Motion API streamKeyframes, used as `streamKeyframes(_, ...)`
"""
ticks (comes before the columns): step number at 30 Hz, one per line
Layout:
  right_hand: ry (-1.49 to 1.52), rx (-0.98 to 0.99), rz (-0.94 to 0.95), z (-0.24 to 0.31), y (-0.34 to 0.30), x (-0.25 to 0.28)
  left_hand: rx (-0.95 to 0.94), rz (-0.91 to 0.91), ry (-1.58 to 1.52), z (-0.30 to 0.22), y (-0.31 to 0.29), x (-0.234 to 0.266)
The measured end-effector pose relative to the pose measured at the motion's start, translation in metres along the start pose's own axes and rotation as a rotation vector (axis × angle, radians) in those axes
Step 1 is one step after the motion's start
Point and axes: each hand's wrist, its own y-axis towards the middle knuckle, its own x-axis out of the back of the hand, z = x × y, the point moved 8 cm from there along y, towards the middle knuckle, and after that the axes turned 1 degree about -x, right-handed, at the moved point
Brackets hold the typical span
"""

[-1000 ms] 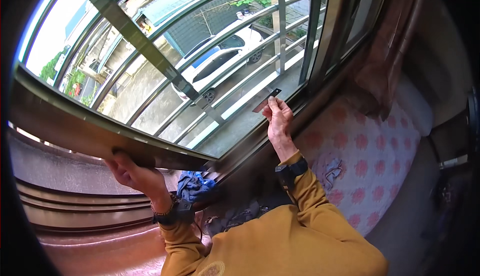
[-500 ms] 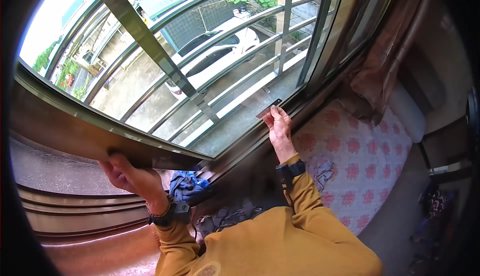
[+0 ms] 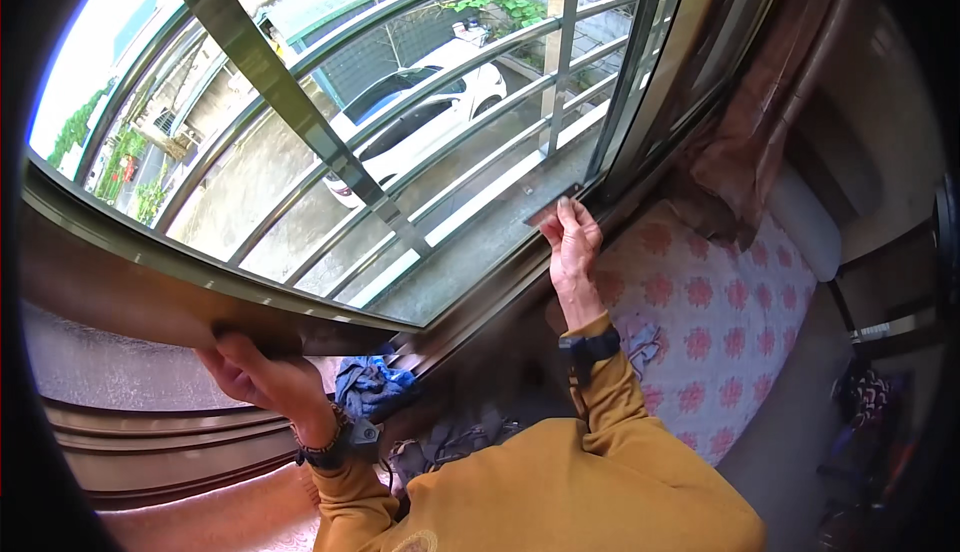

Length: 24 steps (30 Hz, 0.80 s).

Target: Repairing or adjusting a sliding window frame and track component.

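Observation:
My left hand (image 3: 262, 377) grips the dark brown edge of a window sash (image 3: 180, 297), its fingers partly hidden by the sash. In my right hand (image 3: 573, 247), a small thin flat plate (image 3: 553, 208) is pinched between thumb and fingers. The plate looks dark and reddish, and its exact kind cannot be made out. My right hand is above the dark window track (image 3: 490, 297), near the sill (image 3: 440, 287). A crumpled blue cloth (image 3: 372, 384) lies by the lower corner of the sash, right of my left hand.
Metal security bars (image 3: 300, 117) cross the window opening, with a white car (image 3: 415, 127) parked outside. On my right are a bed with a red-flowered cover (image 3: 690, 332) and a brown curtain (image 3: 760, 142). Dark bundled fabric (image 3: 455, 442) lies below the window, close to my body.
My right hand, still pinching the plate, has moved a little to the right along the track. The left hand keeps its grip on the sash. The view has shifted slightly.

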Motion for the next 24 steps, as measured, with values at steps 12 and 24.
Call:
streamKeyframes(12,-0.078,-0.137,-0.068,-0.044,-0.003,0.014,-0.023,-0.022,0.028,-0.002,0.001,0.000)
streamKeyframes(24,-0.121,-0.106,-0.069,-0.034,-0.018,0.010,-0.012,-0.038,0.049,-0.003,0.004,-0.001)
